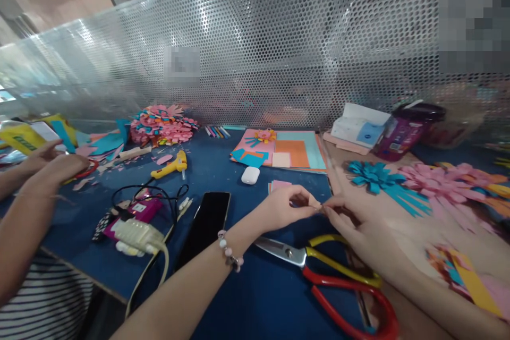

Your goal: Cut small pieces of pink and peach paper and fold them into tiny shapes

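My left hand [285, 206] and my right hand [350, 223] meet fingertip to fingertip above the blue table [247, 297]. Both pinch a thin stick [327, 167] that rises up and away from the fingers. A bead bracelet [230, 251] circles my left wrist. Scissors with red and yellow handles [330, 276] lie just below my hands. A black phone [205, 226] rests to the left of my left forearm.
Another person's hands [51, 167] work at the far left, above a striped sleeve. A yellow glue gun [171, 166], white earbud case [250, 175], coloured paper sheets [290, 151], paper flowers [161, 123], a tissue pack [358, 128], and a power strip with cables [137, 234] lie around. Perforated metal screen stands behind.
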Available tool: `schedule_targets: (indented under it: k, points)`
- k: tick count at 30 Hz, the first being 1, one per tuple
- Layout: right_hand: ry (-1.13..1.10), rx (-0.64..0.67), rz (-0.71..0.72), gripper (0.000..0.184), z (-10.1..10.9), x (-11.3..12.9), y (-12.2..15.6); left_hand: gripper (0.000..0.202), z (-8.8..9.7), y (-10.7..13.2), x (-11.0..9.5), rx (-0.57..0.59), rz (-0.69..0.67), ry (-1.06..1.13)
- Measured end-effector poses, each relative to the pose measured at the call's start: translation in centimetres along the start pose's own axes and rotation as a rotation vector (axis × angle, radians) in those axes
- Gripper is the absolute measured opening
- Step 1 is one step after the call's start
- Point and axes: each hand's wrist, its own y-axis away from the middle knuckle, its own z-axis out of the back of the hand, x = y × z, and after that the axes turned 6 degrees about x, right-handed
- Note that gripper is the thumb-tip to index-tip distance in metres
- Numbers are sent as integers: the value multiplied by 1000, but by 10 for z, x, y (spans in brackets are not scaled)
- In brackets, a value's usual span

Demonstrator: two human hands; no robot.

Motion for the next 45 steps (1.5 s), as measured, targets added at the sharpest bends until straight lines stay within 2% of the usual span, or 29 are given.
schedule_targets:
  k: [10,28,37,41,45]
  points:
    - [69,-33,55,8,-2,0,1,12,-3,0,-7,6,90,99]
    - [67,-46,108,9,-2,3,0,19,-2,1,-5,36,69,266]
    - [-8,-71,70,7,-5,4,3,10,-1,0,-8,16,46,180]
    - [-20,-150,104,3,-7,3,3,9,-2,0,-8,-1,44,141]
    - [-9,-162,136,2,-8,2,3,9,-6,0,-7,-54,63,77]
